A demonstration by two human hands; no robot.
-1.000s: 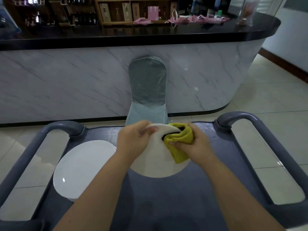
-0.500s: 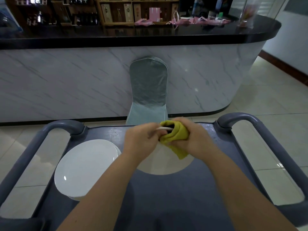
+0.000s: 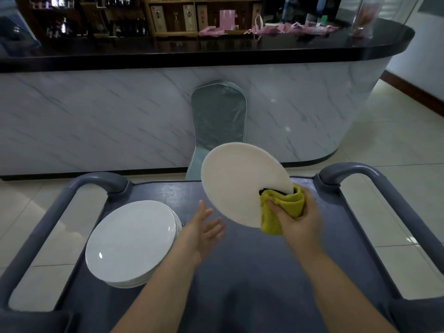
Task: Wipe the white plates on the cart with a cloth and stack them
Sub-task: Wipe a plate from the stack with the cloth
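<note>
The marble-fronted counter [image 3: 144, 111] fills the view ahead, with a covered chair [image 3: 219, 116] standing against it. Below me lies the grey cart [image 3: 240, 272], its curved handles on either side. A stack of white plates [image 3: 131, 241] sits flat on the cart's left part. I hold one white plate [image 3: 240, 186] in the air above the cart's middle, tilted steeply, its broad face towards me. My right hand [image 3: 300, 219] curls tightly around the yellow cloth [image 3: 283, 207], which folds over the plate's lower right rim, pinching the plate through it. My left hand [image 3: 204, 231] is spread with relaxed fingers, holding nothing, just beside the plate's lower edge.
</note>
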